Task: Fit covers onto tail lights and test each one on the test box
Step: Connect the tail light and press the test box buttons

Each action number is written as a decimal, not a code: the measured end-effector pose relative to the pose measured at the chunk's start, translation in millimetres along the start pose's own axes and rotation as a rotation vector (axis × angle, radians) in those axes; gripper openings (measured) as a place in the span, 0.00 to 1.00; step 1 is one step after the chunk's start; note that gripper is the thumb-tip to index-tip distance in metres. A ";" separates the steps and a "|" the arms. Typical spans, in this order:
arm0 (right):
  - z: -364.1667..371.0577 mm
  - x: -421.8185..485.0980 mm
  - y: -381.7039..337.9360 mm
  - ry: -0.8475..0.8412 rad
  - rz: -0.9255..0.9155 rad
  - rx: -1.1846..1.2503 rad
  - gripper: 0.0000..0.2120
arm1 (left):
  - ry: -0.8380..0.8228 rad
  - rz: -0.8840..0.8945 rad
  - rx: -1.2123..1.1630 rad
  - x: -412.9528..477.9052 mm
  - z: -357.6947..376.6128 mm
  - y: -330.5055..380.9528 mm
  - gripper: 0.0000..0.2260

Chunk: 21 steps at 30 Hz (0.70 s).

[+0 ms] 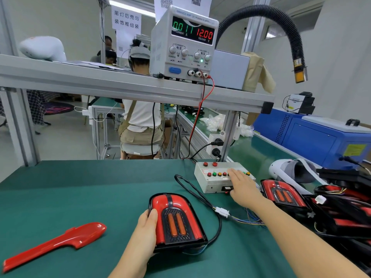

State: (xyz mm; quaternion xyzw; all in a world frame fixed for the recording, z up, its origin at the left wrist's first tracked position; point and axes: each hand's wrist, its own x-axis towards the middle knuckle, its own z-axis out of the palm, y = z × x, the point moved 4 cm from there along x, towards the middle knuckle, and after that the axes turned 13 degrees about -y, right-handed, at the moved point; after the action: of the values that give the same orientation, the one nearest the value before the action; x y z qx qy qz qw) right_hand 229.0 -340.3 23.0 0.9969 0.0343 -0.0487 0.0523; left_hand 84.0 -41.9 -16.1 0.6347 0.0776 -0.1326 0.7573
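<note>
The left hand (146, 224) grips the left edge of a red tail light (177, 217), thumb on its top face; the light lies flat on the green mat (80, 193). The right hand (244, 187) lies flat with straight fingers on the button row of the white test box (210, 182), holding nothing. A black cable (192, 189) and white connector (222, 212) run between the box and the light. A loose red cover (58, 243) lies to the left; more tail lights (285, 193) are heaped on the right. Whether a tray holds them cannot be told.
</note>
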 end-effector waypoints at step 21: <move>2.2 -2.9 31.9 -0.061 0.164 0.078 0.32 | 0.013 -0.004 0.097 -5.0 0.2 4.3 0.24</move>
State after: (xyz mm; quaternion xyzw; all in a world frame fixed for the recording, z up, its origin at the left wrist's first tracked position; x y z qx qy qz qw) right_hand 228.2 -372.3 24.3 0.9956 -0.0509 -0.0759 0.0182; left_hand 80.5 -40.8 -10.6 0.6715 0.0774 -0.1337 0.7247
